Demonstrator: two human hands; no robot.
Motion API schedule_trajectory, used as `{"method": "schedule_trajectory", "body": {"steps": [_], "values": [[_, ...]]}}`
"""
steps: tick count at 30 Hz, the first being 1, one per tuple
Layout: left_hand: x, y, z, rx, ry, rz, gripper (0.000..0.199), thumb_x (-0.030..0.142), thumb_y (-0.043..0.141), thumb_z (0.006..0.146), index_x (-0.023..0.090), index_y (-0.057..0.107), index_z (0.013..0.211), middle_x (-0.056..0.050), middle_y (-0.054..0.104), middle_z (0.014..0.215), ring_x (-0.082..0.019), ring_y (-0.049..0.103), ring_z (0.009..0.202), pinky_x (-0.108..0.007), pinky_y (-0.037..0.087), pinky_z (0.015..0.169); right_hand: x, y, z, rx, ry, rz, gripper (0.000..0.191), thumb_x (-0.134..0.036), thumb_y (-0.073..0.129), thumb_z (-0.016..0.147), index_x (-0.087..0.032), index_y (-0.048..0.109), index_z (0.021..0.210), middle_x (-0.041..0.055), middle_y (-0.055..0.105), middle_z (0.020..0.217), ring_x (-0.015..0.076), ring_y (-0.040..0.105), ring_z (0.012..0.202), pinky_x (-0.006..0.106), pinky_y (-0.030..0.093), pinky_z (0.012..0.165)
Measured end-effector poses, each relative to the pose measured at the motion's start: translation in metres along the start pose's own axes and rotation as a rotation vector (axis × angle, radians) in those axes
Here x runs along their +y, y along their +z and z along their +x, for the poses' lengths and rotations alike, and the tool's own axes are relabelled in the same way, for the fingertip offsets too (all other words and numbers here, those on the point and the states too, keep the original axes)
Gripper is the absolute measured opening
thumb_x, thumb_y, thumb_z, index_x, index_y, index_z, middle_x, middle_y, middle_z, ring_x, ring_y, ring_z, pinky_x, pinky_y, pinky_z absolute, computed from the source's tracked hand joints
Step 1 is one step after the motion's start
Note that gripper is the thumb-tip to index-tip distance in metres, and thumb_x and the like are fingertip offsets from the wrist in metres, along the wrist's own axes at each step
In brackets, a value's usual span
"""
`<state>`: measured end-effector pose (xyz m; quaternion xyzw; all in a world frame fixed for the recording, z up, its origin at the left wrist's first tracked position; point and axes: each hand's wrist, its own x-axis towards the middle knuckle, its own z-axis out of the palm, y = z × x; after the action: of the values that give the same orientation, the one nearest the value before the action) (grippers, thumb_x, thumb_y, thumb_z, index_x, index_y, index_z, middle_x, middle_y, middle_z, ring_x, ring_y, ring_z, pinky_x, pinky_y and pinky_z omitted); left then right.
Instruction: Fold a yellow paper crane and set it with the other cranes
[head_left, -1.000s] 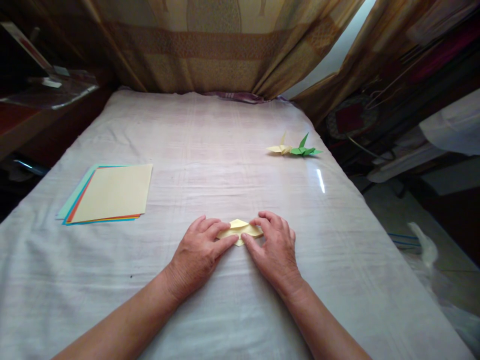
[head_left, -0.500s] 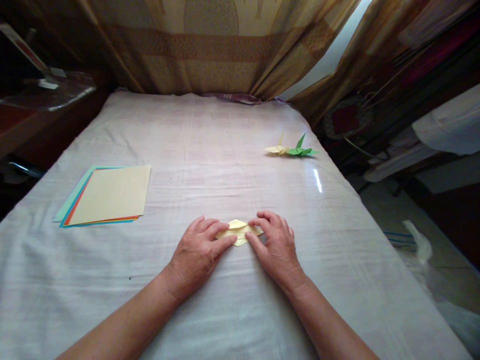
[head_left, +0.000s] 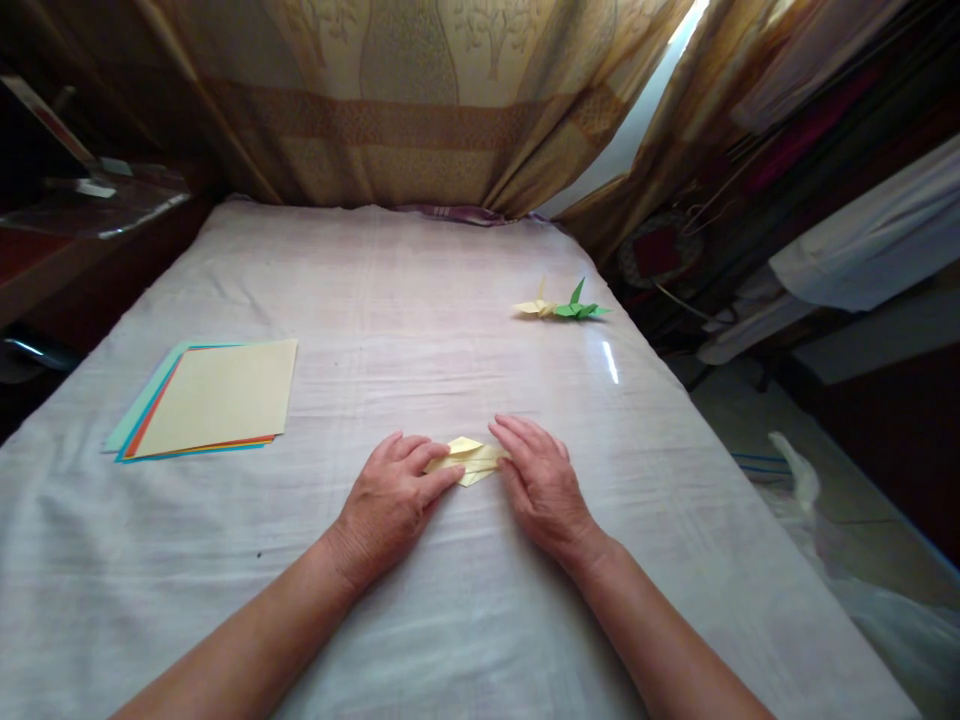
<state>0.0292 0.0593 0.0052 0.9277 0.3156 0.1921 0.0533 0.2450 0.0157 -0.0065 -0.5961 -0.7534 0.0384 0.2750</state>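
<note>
The small folded piece of pale yellow paper (head_left: 469,462) lies on the bench (head_left: 375,620) covered in pale, wrinkled cloth, near the middle of the view and between the two hands. Its long axis runs left to right, roughly across the line of sight. One narrow end points left and goes under the left fingers; the other tapers right to the right hand. A raised flap peaks on the side toward the patterned gold-brown curtain (head_left: 405,120), and a blunt point on the near side faces the person.

The left hand (head_left: 386,497) has its grip closed on the left end, thumb on the near side and fingers on the far side. The right hand (head_left: 544,487) touches the right tip; whether its grip pinches the tip or only rests there, I cannot tell.

The bench's near edge is out of view, and cloth spreads on every side of the folded paper. The stack of square coloured sheets, cream on top (head_left: 217,400), sits well apart to the left. The pale yellow paper crane (head_left: 536,308) and green paper crane (head_left: 579,310) stand farther off, near the bench's right edge.
</note>
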Motion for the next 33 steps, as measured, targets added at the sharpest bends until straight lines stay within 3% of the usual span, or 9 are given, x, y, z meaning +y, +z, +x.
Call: {"method": "schedule_trajectory", "body": {"steps": [4,9,18,22,27,33], "values": [[0.001,-0.003,-0.002,-0.028,0.004,0.004,0.027,0.025,0.055,0.091,0.028,0.066,0.115,-0.006,0.066,0.116,-0.025,0.057,0.108,-0.047,0.041,0.099,-0.021,0.000,-0.003,-0.194,-0.115,-0.126,0.045,-0.030,0.042,0.097,-0.018,0.047,0.140,0.0072,0.047,0.147,0.0268,0.032,0.140,0.051,0.020,0.114],[-0.004,-0.010,-0.010,-0.124,0.048,0.031,0.034,0.034,0.049,0.094,0.028,0.061,0.125,-0.005,0.061,0.132,-0.027,0.054,0.120,-0.050,0.033,0.106,-0.022,-0.001,-0.009,-0.334,-0.080,-0.184,0.050,-0.039,0.043,0.097,-0.021,0.043,0.143,0.0049,0.040,0.151,0.0278,0.029,0.142,0.053,0.017,0.115],[-0.018,-0.015,-0.024,-0.187,0.104,0.074,0.043,0.048,0.045,0.096,0.030,0.054,0.133,0.001,0.059,0.136,-0.025,0.043,0.134,-0.048,0.006,0.118,-0.021,-0.001,-0.011,-0.352,-0.089,-0.221,0.055,-0.045,0.044,0.097,-0.021,0.039,0.146,0.0052,0.037,0.153,0.0285,0.027,0.143,0.054,0.016,0.115],[-0.024,-0.019,-0.028,-0.204,0.114,0.100,0.043,0.049,0.044,0.096,0.031,0.054,0.133,0.003,0.059,0.136,-0.024,0.041,0.135,-0.046,0.001,0.118,-0.021,-0.002,-0.010,-0.381,-0.085,-0.210,0.057,-0.047,0.043,0.097,-0.020,0.038,0.146,0.0047,0.034,0.154,0.0290,0.026,0.143,0.055,0.016,0.115],[-0.026,-0.026,-0.033,-0.151,0.106,0.110,0.040,0.047,0.046,0.095,0.028,0.059,0.128,0.001,0.064,0.130,-0.025,0.046,0.131,-0.049,0.005,0.118,-0.022,-0.002,-0.011,-0.360,-0.073,-0.198,0.057,-0.045,0.047,0.095,-0.020,0.039,0.146,0.0058,0.036,0.153,0.0296,0.027,0.143,0.056,0.018,0.115],[-0.004,-0.016,-0.016,-0.078,0.097,0.074,0.045,0.047,0.050,0.093,0.021,0.059,0.129,-0.006,0.062,0.132,-0.026,0.047,0.131,-0.049,0.014,0.118,-0.022,0.000,-0.012,-0.332,-0.070,-0.175,0.056,-0.044,0.048,0.095,-0.022,0.040,0.145,0.0056,0.038,0.152,0.0289,0.028,0.143,0.056,0.019,0.115]]}}
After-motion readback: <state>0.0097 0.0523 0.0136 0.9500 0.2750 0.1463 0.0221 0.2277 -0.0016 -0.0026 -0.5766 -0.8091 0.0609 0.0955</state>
